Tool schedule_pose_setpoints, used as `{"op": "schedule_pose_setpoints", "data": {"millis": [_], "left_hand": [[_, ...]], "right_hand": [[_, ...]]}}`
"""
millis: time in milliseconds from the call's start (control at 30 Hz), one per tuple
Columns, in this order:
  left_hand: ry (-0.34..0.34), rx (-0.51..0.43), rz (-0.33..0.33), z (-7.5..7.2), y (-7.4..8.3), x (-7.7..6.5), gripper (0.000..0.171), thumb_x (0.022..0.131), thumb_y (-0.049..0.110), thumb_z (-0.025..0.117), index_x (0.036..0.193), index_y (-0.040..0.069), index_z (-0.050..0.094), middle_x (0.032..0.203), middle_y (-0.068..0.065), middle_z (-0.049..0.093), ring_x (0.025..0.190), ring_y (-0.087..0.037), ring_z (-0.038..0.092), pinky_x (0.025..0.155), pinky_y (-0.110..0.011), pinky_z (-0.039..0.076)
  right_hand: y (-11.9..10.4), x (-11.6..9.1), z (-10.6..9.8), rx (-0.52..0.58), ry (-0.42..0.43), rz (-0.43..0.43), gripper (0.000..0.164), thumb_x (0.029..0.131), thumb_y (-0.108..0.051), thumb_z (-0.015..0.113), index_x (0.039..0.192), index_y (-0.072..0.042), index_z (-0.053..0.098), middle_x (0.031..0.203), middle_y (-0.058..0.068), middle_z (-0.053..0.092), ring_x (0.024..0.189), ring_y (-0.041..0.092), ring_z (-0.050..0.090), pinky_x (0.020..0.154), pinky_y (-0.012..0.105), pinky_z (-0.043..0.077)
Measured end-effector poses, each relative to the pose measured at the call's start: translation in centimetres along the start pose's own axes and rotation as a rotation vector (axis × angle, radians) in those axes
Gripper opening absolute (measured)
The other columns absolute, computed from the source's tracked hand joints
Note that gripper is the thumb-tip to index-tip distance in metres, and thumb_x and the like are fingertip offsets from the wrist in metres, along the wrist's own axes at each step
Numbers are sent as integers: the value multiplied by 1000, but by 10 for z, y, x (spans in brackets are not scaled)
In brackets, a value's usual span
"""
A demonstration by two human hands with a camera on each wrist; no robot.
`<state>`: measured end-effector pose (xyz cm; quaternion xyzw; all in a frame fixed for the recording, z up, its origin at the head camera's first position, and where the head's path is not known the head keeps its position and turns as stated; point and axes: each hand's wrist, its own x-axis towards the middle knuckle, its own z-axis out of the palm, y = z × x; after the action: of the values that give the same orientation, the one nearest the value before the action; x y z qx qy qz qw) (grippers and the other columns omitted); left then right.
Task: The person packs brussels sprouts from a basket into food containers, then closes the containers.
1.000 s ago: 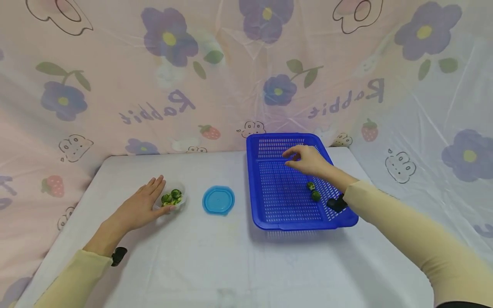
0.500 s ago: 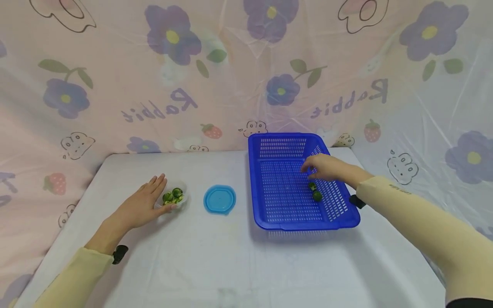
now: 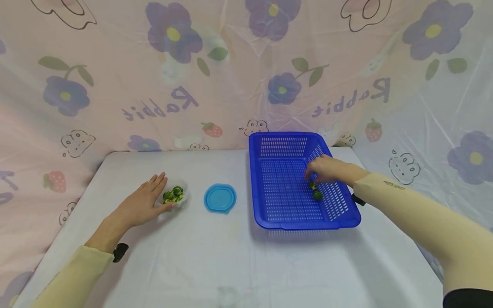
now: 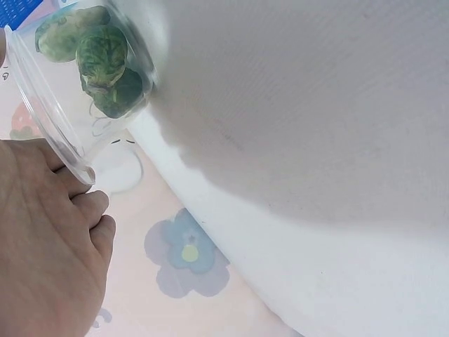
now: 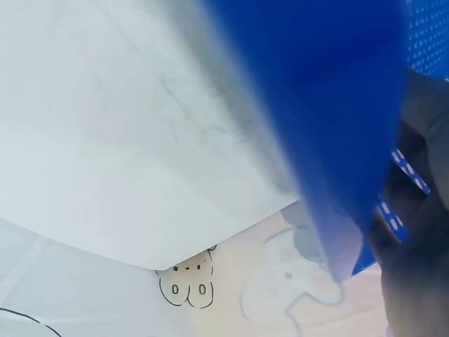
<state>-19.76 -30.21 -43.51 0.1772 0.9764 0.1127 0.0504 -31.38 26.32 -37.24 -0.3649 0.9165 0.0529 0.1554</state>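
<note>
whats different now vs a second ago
The right hand has moved rightward and down over the blue basket, its fingertips now close to the Brussels sprouts in it; whether they touch one can't be told. Nothing has visibly been taken or let go. The left hand stays at the clear cup, and the sprouts, blue lid and basket stay put.

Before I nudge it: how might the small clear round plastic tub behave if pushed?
The clear plastic tub is probably light, as it looks thin and transparent. It seems fairly stiff, since its rim curves smoothly. The leafy green round sprouts inside might roll or spill, as the top is open.
</note>
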Motion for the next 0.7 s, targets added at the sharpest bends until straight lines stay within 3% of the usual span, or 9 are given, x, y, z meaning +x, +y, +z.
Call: {"op": "schedule_pose_setpoints", "data": {"millis": [400, 700], "left_hand": [[-5, 14, -3, -4, 4, 0, 101, 101, 62, 57, 161, -11, 20, 170, -29, 13, 156, -50, 13, 124, -64, 18], [-3, 11, -9, -2, 4, -1, 102, 101, 62, 57, 161, -11, 20, 170, -29, 13, 156, -50, 13, 124, -64, 17]], "right_hand": [[8, 0, 12, -7, -26, -16, 21, 89, -6, 81, 107, -17, 82, 113, 1, 78, 118, 35, 67, 111, 78, 27], [9, 11, 16, -33, -82, -25, 20, 90, -12, 82, 110, -17, 82, 112, 2, 78, 113, 32, 70, 106, 69, 43]]}}
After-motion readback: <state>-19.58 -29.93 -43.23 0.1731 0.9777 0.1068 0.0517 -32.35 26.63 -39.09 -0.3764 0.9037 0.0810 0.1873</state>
